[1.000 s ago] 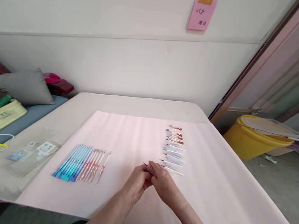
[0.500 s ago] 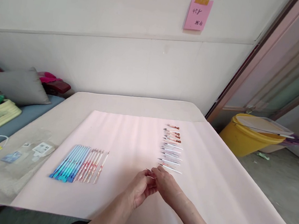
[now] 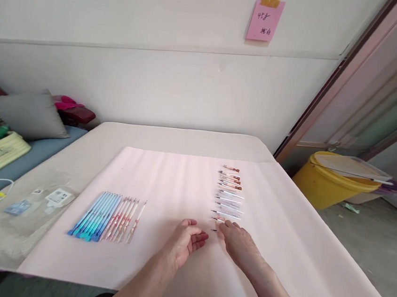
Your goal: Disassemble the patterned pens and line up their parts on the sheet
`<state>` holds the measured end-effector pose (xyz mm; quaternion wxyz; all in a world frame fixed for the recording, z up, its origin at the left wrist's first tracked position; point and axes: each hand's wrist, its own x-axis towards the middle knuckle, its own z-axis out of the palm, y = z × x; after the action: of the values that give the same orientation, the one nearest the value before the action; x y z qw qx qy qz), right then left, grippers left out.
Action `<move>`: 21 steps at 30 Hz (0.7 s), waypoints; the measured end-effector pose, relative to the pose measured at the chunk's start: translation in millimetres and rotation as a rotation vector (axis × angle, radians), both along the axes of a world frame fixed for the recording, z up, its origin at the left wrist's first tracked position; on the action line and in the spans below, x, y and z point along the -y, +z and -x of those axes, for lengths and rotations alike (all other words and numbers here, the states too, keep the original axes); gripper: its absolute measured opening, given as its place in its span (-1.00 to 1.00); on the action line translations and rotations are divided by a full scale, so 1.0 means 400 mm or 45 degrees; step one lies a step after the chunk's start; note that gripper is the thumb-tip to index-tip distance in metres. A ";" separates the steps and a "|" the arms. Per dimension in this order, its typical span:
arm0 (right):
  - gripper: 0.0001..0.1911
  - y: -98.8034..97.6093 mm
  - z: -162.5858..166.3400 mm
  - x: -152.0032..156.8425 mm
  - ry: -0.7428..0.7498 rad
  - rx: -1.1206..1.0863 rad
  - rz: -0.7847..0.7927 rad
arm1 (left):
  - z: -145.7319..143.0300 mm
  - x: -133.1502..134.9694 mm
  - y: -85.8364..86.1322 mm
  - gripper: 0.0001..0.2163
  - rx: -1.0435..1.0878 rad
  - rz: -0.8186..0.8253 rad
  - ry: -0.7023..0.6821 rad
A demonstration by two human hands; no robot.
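Observation:
My left hand [image 3: 187,243] hovers over the pink sheet with its fingers loosely apart and nothing in them. To its right, my right hand [image 3: 241,242] is closed on a slim pen [image 3: 214,230], whose dark tip pokes out to the left; the rest lies hidden under the fingers. Just beyond the right hand, a column of slim pens [image 3: 228,205] lies with tips to the left, white-bodied ones near and brown-ended ones farther off. On the left lie a row of blue pens [image 3: 97,216] and several red-and-white pens [image 3: 123,219], side by side.
The pink sheet [image 3: 180,184] covers most of the table. Clear plastic packaging [image 3: 38,202] rests on the beige cloth at the left, beside a grey pillow [image 3: 32,114]. A yellow bucket [image 3: 317,184] stands on the floor at the right. A pink note [image 3: 266,19] is taped to the wall.
The hands, together half a second ago, have parted. My right hand has moved right with the pen to the near end of the column; my left hand has opened and holds nothing.

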<state>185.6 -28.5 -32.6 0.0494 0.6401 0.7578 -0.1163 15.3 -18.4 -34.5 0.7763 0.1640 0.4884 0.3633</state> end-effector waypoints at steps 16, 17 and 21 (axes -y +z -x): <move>-0.79 0.073 -0.076 -0.003 -0.203 0.182 0.108 | 0.089 -0.038 0.033 -0.85 -0.096 -0.267 -0.126; -0.78 0.075 -0.071 -0.002 -0.197 0.200 0.114 | 0.098 -0.040 0.034 -0.84 -0.130 -0.296 -0.136; -0.79 0.073 -0.048 -0.002 -0.155 0.203 0.125 | 0.121 -0.042 0.039 -0.84 -0.353 -0.449 -0.236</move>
<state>204.9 -27.5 -3.2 0.1336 0.6889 0.7047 -0.1049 -33.2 -1.6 -18.9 0.6912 0.3896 0.5021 0.3441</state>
